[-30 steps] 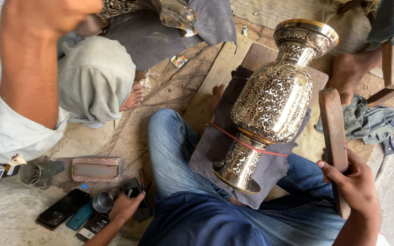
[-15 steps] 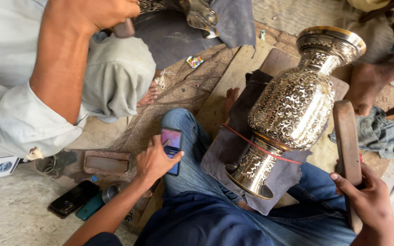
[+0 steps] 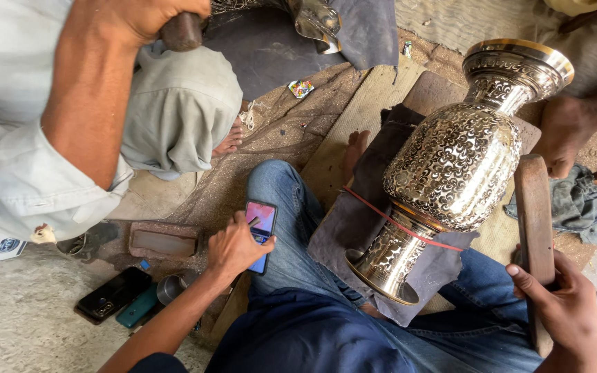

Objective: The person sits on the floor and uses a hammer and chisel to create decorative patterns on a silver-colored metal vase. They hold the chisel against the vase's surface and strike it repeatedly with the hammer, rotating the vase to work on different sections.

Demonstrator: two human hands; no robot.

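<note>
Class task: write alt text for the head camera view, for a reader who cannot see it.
A large engraved brass vase lies tilted on dark cloth across the person's lap; the left hand holds a phone, the right hand a wooden mallet.

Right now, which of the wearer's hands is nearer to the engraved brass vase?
Right. The right hand grips a wooden mallet just beside the vase. The left hand holds a phone over the left thigh, farther off, across the knee.

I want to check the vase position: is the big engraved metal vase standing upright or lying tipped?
Tipped. The vase lies slanted on a dark cloth across the person's lap, its open base lower left, its flared mouth upper right.
</note>
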